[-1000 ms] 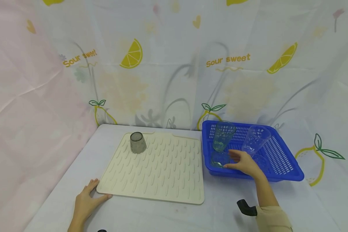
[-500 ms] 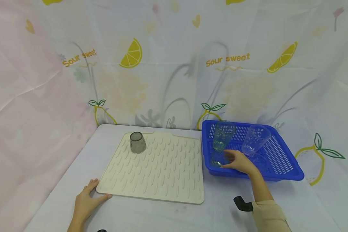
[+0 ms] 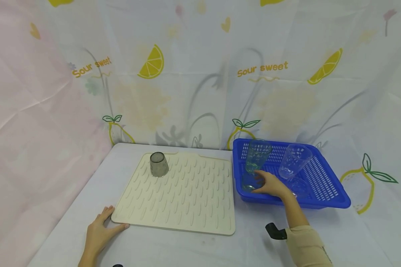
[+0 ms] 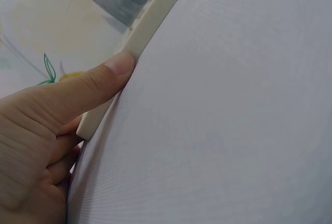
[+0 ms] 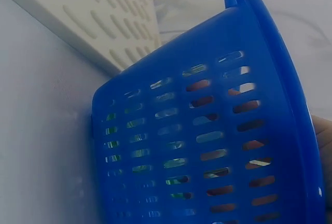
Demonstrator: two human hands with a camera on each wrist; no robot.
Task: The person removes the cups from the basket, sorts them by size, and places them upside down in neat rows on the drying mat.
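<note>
In the head view my right hand (image 3: 272,185) reaches into the front left of the blue plastic basket (image 3: 334,203). Its thumb and fingers curl round a short clear glass (image 3: 248,182), partly hidden by the hand. Behind it a green-tinted tall glass (image 3: 258,154) leans in the basket. My left hand (image 3: 98,231) rests at the near left corner of the cream drying mat (image 3: 183,193). In the left wrist view the thumb (image 4: 96,86) lies straight along the mat's front edge. A grey tumbler (image 3: 159,165) stands upside down at the mat's far left.
A clear tall glass (image 3: 294,161) leans in the basket, right of the green one. Another low clear glass (image 3: 298,187) lies near the right hand. The basket's slotted wall (image 5: 176,130) fills the right wrist view. A lemon-print curtain (image 3: 194,74) hangs behind the table.
My right hand has shifted slightly left inside the basket, and the short glass has shifted a little left with it. The left hand, mat and grey tumbler stay put.
</note>
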